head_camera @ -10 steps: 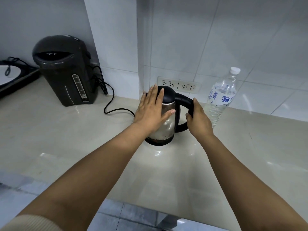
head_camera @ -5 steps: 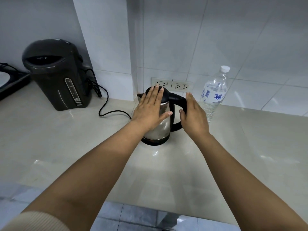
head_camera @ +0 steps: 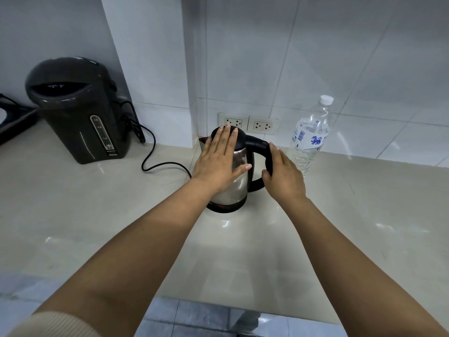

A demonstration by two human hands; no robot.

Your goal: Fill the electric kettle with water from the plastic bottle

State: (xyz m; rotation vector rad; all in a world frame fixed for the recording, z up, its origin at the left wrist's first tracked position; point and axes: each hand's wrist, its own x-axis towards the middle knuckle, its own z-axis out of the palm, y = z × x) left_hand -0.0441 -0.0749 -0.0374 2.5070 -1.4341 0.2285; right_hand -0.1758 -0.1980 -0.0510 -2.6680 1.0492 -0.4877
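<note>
The steel electric kettle [head_camera: 239, 188] with a black lid and handle stands on the pale counter [head_camera: 243, 251], lid closed. My left hand [head_camera: 218, 161] lies flat against its side and lid, fingers straight and slightly spread. My right hand [head_camera: 284, 176] is at the black handle, with the thumb on the inner side and the fingers along the outer side. A clear plastic water bottle [head_camera: 309, 139] with a white cap stands upright just right of the kettle, behind my right hand, untouched.
A dark thermo pot [head_camera: 75, 110] stands at the back left, its black cord [head_camera: 155, 164] trailing across the counter toward the kettle. Two wall sockets [head_camera: 247, 122] sit behind the kettle. A dark hob [head_camera: 12, 120] shows at the left edge. The counter's front edge is near me.
My right hand opened flat beside the handle half a second ago and has now closed around it again. My left hand has stayed on the kettle. The view shifted slightly.
</note>
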